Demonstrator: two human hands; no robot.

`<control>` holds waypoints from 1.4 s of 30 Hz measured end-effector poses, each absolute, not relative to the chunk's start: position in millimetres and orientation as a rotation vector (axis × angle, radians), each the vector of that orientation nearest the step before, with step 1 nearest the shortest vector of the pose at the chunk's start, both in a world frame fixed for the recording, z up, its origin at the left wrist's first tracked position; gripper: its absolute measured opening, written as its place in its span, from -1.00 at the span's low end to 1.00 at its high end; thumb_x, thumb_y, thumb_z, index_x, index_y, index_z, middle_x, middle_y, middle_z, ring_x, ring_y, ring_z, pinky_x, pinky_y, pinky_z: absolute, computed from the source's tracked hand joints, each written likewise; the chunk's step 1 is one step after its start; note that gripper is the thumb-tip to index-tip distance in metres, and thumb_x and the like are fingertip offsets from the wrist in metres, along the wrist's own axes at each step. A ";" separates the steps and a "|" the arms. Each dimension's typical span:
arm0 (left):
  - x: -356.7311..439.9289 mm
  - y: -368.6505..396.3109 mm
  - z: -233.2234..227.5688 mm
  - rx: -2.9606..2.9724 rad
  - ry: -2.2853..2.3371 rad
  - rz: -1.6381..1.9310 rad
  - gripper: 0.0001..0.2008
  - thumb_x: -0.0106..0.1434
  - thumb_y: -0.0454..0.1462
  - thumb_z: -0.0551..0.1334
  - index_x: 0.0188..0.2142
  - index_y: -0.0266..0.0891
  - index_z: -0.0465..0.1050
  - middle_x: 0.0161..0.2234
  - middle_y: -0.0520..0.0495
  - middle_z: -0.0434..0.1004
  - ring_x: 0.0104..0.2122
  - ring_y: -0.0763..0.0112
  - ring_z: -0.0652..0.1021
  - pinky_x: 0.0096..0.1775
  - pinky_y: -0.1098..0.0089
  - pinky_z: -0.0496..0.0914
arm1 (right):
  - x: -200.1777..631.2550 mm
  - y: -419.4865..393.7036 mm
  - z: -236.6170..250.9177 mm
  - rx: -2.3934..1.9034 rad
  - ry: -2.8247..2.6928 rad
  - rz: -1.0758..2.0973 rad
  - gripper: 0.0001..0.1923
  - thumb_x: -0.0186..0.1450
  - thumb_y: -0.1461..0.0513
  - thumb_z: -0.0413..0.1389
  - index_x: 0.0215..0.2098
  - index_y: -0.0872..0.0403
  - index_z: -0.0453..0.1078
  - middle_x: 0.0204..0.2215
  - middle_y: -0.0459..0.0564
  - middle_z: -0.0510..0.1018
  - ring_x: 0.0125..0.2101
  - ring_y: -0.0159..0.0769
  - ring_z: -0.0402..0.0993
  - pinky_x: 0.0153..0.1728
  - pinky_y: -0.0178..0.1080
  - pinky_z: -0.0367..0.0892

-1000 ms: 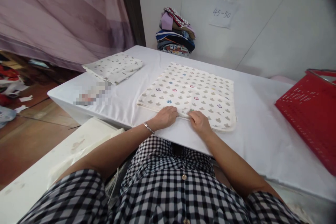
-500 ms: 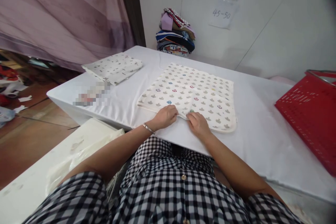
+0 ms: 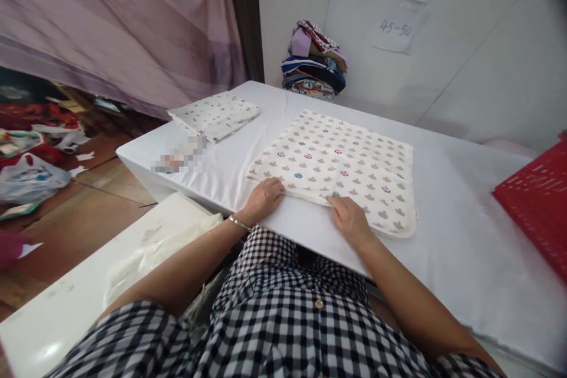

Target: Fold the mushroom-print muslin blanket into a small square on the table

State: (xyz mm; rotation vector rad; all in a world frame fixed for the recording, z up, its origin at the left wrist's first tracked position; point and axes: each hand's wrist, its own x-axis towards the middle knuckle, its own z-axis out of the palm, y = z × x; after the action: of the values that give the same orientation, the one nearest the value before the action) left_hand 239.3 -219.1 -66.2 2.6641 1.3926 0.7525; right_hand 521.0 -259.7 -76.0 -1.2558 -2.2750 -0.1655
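A folded white cloth (image 3: 319, 150) printed with grey cloud-like shapes and a few coloured motifs lies flat on the white-covered table (image 3: 456, 248) in front of me. My left hand (image 3: 264, 199) has its fingers closed on the cloth's near edge, toward the left corner. Farther right along that same edge, my right hand (image 3: 353, 220) pinches the cloth between thumb and fingers. Layers of fabric show at the near edge. Both sets of fingertips are partly hidden.
Another folded printed cloth (image 3: 215, 115) lies at the table's left, beside a blurred-out item (image 3: 179, 155). Folded fabrics (image 3: 314, 62) are stacked by the wall. A red basket (image 3: 534, 201) stands at right. A white surface (image 3: 84, 283) is at lower left.
My hands have moved apart along the cloth's near edge, the left one going left. The view has turned slightly left, so the whole table appears shifted right.
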 end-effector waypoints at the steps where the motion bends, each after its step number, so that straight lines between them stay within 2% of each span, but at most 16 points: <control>1: 234.2 -218.2 -66.3 2.660 1.427 0.757 -0.90 0.22 -0.36 0.11 -0.28 -0.24 0.37 -0.23 -0.11 0.41 -0.20 0.31 0.42 -0.14 0.28 0.35 | 521.3 -259.6 -76.1 -1.252 -2.273 -0.155 -0.69 0.30 0.35 -0.10 -0.06 0.12 0.36 -0.27 0.08 0.52 -0.27 -0.20 0.40 -0.25 -0.19 0.35; 8: 216.7 -214.4 -66.2 2.692 1.502 0.752 -0.85 0.27 -0.31 0.09 -0.29 -0.23 0.44 -0.21 -0.12 0.41 -0.20 0.30 0.41 -0.13 0.27 0.34 | 523.3 -258.5 -79.0 -1.219 -2.252 -0.144 -0.70 0.31 0.34 -0.10 -0.06 0.12 0.36 -0.24 0.08 0.53 -0.24 -0.20 0.41 -0.21 -0.17 0.37; 17: 240.1 -212.7 -60.2 2.793 1.377 0.607 -0.76 0.33 -0.24 0.04 -0.27 -0.19 0.48 -0.28 -0.10 0.44 -0.26 0.33 0.41 -0.21 0.31 0.30 | 525.5 -256.5 -84.0 -1.264 -2.169 -0.064 -0.70 0.30 0.30 -0.08 -0.07 0.05 0.39 -0.21 0.03 0.55 -0.22 -0.23 0.45 -0.19 -0.17 0.39; 25: 249.2 -204.6 -53.7 2.816 1.518 0.702 -0.73 0.35 -0.23 0.00 -0.24 -0.21 0.48 -0.37 -0.10 0.44 -0.32 0.33 0.42 -0.26 0.31 0.29 | 527.0 -254.8 -86.2 -1.312 -2.143 -0.013 -0.70 0.30 0.28 -0.07 -0.07 0.05 0.40 -0.18 0.03 0.55 -0.18 -0.22 0.45 -0.14 -0.14 0.40; 33: 261.4 -219.2 -64.5 2.511 1.776 0.675 -0.83 0.25 -0.31 0.10 -0.20 -0.20 0.42 -0.36 -0.04 0.51 -0.37 0.35 0.49 -0.37 0.37 0.32 | 527.0 -255.6 -84.6 -1.336 -2.114 0.019 -0.72 0.29 0.28 -0.04 -0.08 0.06 0.41 -0.18 0.01 0.56 -0.18 -0.24 0.46 -0.15 -0.18 0.40; 37: 263.6 -223.7 -67.3 2.563 1.688 0.707 -0.86 0.26 -0.31 0.09 -0.24 -0.21 0.40 -0.30 -0.06 0.53 -0.27 0.33 0.49 -0.31 0.36 0.36 | 527.2 -255.5 -83.9 -1.328 -2.118 0.045 -0.71 0.28 0.28 -0.04 -0.08 0.05 0.40 -0.18 0.00 0.56 -0.18 -0.24 0.46 -0.14 -0.18 0.39; 40: 261.9 -226.3 -68.2 2.675 1.517 0.757 -0.82 0.29 -0.31 0.07 -0.18 -0.19 0.42 -0.17 -0.08 0.52 -0.14 0.32 0.45 -0.22 0.35 0.38 | 527.3 -255.2 -84.1 -1.326 -2.122 0.049 -0.70 0.28 0.29 -0.05 -0.07 0.05 0.40 -0.18 0.00 0.56 -0.18 -0.24 0.46 -0.13 -0.15 0.39; 42: 261.7 -226.8 -68.1 2.707 1.490 0.735 -0.80 0.29 -0.30 0.07 -0.16 -0.18 0.42 -0.15 -0.08 0.52 -0.13 0.30 0.44 -0.22 0.35 0.39 | 527.1 -255.1 -84.3 -1.326 -2.115 0.045 -0.70 0.28 0.29 -0.05 -0.07 0.05 0.40 -0.18 0.00 0.56 -0.18 -0.23 0.46 -0.13 -0.15 0.39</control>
State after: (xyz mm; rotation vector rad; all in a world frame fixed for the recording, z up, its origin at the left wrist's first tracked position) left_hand 261.7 -226.8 -68.1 2.7074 1.4898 0.7347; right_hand 527.1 -255.1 -84.3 -1.3260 -2.1146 0.0448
